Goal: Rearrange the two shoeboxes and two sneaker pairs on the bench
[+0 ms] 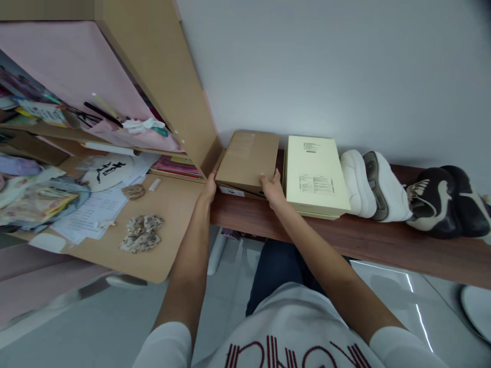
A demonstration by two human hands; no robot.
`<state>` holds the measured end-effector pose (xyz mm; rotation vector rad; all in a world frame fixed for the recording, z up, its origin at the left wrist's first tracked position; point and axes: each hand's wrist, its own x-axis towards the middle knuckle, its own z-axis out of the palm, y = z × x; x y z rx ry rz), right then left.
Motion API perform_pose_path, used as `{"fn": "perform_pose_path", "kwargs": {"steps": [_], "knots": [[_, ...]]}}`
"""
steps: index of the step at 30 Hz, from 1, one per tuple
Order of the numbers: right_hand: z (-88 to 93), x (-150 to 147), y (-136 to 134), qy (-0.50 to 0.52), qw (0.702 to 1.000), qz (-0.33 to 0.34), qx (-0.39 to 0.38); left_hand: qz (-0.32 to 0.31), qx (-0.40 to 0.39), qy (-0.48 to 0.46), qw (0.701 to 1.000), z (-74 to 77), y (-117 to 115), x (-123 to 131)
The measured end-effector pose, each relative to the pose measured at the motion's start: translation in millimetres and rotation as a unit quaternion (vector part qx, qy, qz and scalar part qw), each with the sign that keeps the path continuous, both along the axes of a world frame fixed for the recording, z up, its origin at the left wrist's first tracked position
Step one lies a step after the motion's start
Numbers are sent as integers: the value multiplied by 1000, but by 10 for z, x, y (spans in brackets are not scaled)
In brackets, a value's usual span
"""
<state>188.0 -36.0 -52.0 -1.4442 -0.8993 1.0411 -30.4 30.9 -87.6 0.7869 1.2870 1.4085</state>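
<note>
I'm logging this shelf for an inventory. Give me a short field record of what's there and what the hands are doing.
surface: dark wooden ledge along the wall
left hand: on brown box, left front corner
right hand: grips its right front corner
beside box: pale yellow box, to the right
further right: white shoes, black shoes
left of ledge: desk with papers

Arms stretched forward, left hand [209,190] and right hand [273,190] gripping.
</note>
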Motion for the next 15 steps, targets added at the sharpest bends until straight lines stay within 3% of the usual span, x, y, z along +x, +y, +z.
{"fn": "perform_pose_path", "kwargs": {"steps": [4, 9, 15], "knots": [[75, -32, -61, 26, 999, -4, 28, -29, -21, -60, 998, 128, -76, 76], [127, 4, -114, 77, 996, 7, 44, -73, 57, -84, 992, 485, -194, 48], [145, -14, -101, 157, 985, 51, 56, -11, 103, -100, 990, 783, -279, -79]]}}
